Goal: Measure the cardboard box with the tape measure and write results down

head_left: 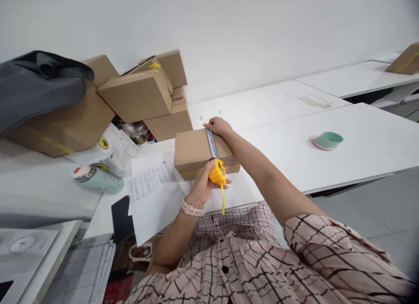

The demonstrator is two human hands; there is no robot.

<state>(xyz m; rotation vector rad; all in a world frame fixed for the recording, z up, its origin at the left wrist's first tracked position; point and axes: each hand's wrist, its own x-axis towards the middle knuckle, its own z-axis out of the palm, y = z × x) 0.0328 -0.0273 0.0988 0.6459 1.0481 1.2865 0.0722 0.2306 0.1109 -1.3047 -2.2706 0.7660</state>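
Observation:
A closed cardboard box [191, 148] lies on the white table in front of me. My left hand [203, 184] is closed around a yellow tape measure [218, 171] at the box's near edge, and a yellow wrist strap dangles from the case. Its silver blade [211, 142] runs out across the top of the box to the far edge. There my right hand [218, 126] presses the blade's end down, fingers closed on it. The very tip of the blade is hidden under those fingers.
Stacked cardboard boxes [137, 94] stand at the back left, beside a dark grey bag [42, 94]. Printed papers [149, 186] and a mint flask [101, 180] lie left of the box. A green bowl [330, 139] sits farther right on the white table [278, 134].

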